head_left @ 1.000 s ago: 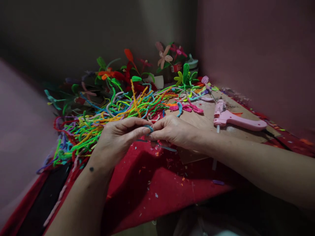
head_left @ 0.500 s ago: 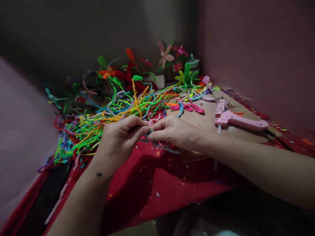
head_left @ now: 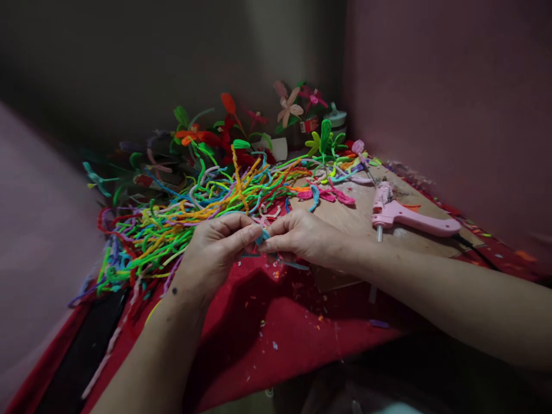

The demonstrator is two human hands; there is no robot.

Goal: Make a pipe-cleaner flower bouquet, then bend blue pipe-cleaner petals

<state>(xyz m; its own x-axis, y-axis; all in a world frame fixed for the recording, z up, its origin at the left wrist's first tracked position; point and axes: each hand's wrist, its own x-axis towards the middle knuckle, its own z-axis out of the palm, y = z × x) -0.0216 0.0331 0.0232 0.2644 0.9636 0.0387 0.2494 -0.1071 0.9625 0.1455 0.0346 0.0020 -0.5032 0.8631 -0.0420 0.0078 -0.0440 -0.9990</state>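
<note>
Two hands in play, left hand (head_left: pixel 215 247) and right hand (head_left: pixel 306 236), and between them just one short blue piece (head_left: pixel 263 236) in their grip. One pink glue gun (head_left: pixel 405 214) toward the right edge of the surface, one brown board (head_left: pixel 357 213) under it, one red cloth (head_left: pixel 267 328) beneath the lot. The pipe cleaner heap (head_left: pixel 194 207) on the left side? Dozens, too tangled to count. Finished flowers (head_left: pixel 288 106) at the far edge: at least five, others too dim to tally.

Both forearms come from the near side and meet in the middle, the left one from the near left, the right one long from the right. The left hand (head_left: pixel 215 248) and the right hand (head_left: pixel 307 238) face each other, knuckles up. Their fingers (head_left: pixel 244 234) are pinched closed, with the tips touching.
</note>
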